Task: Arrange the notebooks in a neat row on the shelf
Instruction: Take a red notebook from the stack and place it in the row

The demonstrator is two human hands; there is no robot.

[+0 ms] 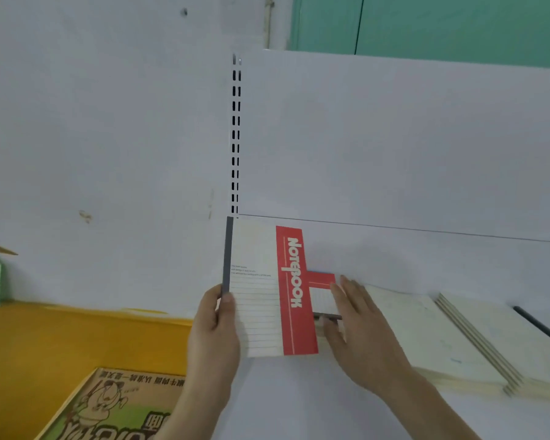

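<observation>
My left hand (215, 331) grips a cream notebook with a red band reading NOTEBOOK (267, 290), held upright at the left end of the white shelf (299, 401); thumb lies on its grey spine edge. Behind it lies a second red-and-cream notebook (322, 292). My right hand (359, 325) holds that one, fingers over its top and thumb under its near edge. To the right, cream notebooks (426, 338) lie flat in overlapping stacks (489, 344).
A white back panel (394, 147) with a slotted upright (235, 134) rises behind the shelf. At lower left an orange surface (61, 338) carries a brown cartoon-printed book (115, 404). A dark-edged item (540, 328) lies at far right.
</observation>
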